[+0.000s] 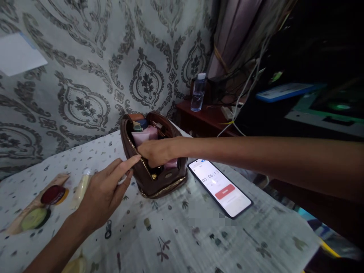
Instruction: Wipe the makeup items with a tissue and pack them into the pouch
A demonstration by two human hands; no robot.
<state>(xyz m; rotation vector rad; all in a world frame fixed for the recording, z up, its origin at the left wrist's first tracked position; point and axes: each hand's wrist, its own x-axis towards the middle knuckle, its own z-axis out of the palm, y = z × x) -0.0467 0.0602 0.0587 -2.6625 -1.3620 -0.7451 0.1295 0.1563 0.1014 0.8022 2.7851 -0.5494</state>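
A brown leather bag [167,181] with gold zips stands unzipped on the cloth-covered table. Inside it are a pale pink tube [140,138], a pink item [151,132] and a dark blue round item [143,123]. My right hand [159,151] reaches down into the opening with curled fingers; the fingertips and anything in them are hidden. My left hand [106,189] is open at the bag's near left side, its index fingertip touching the zipped rim and its thumb lower down.
A phone [217,187] showing a timer lies right of the bag. At left are a cream tube [82,189], a dark red round container [53,194], a greenish round container [34,218] and a long peach item [36,195]. A clear bottle [198,93] stands on a reddish side table [186,110] behind.
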